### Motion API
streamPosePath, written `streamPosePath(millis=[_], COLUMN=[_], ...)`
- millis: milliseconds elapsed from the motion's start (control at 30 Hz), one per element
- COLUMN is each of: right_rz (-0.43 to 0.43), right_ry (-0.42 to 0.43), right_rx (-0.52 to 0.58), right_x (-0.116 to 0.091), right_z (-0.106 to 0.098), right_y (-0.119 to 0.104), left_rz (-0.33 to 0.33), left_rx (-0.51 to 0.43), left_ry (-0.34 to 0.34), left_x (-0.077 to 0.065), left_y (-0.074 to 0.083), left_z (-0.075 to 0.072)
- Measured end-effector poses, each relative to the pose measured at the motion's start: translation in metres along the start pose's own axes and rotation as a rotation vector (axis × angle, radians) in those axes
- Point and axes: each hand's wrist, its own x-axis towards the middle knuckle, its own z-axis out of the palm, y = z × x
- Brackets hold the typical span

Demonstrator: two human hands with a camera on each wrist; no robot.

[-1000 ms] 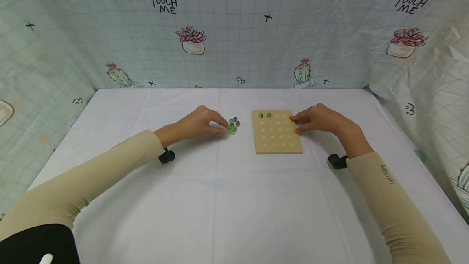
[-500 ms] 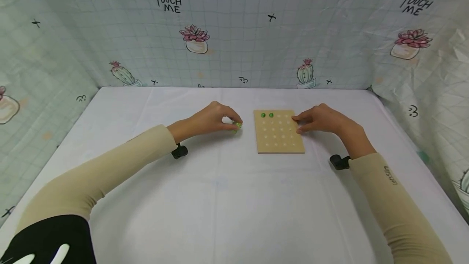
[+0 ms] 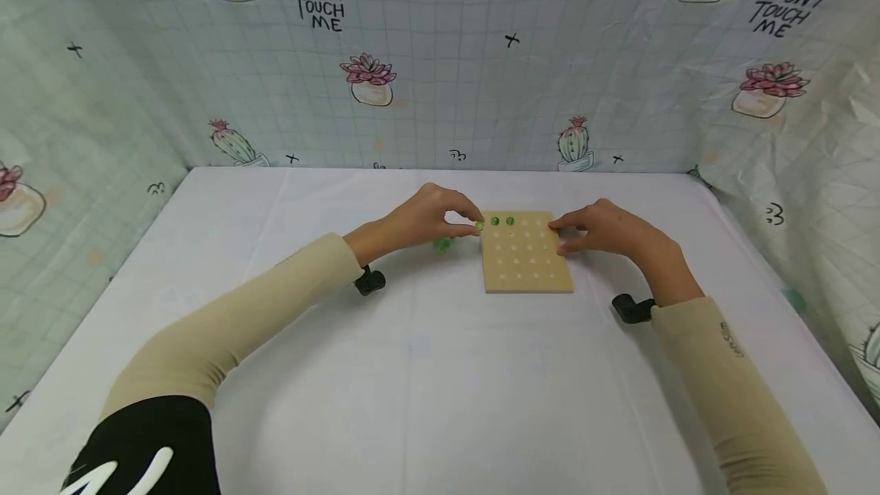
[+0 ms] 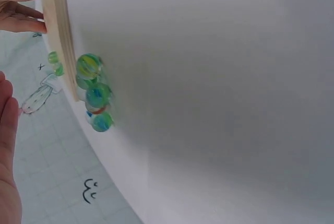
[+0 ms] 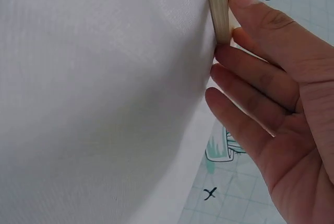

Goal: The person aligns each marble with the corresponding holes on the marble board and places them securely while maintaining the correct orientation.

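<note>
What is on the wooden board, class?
Two green marbles sit on the board, in its far row; the left hand pinches another marble near a corner. The right hand covers part of the right edge; what lies beneath is hidden.

The head camera is looking forward and down from above the near side, standing well back and taking in the worktop (image 3: 412,403), the left hand (image 3: 426,216), the right hand (image 3: 608,231) and the far patterned sheet (image 3: 440,98). The left wrist camera is looking low towards the far side from close to the left hand, its picture lying sideways; the loose marbles (image 4: 95,93) are showing large. The right wrist camera is sitting close to the right hand, facing the far side, its picture lying sideways too. All three views are sharing the board (image 3: 528,269), the right hand and the sheet; the head and left wrist views are also sharing the left hand.
</note>
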Motion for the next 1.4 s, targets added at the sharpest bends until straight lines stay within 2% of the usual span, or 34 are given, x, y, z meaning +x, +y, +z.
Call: streamPosePath(millis=[200,467,700,867,1100,1400], right_rz=[-0.019,-0.051,-0.057,-0.079,-0.055,-0.027], right_ry=[0.05,0.11,0.115,0.13,0.115,0.092], right_rx=[0.034,0.165,0.301,0.328,0.309,0.124], right_x=[-0.001,0.0,0.004,0.007,0.007,0.004], right_z=[0.002,0.006,0.012,0.014,0.013,0.01], right_y=[-0.001,0.008,0.023,0.027,0.024,0.02], left_rz=[0.014,-0.053,-0.037,-0.024,-0.019,-0.031], left_rx=[-0.017,-0.047,-0.071,-0.098,-0.089,-0.089], left_ry=[0.042,0.091,0.144,0.157,0.161,0.164], left_x=[0.006,0.008,0.014,0.019,0.024,0.026], left_y=[-0.001,-0.001,-0.002,-0.002,0.001,0.0], left_z=[0.004,0.005,0.008,0.011,0.012,0.013])
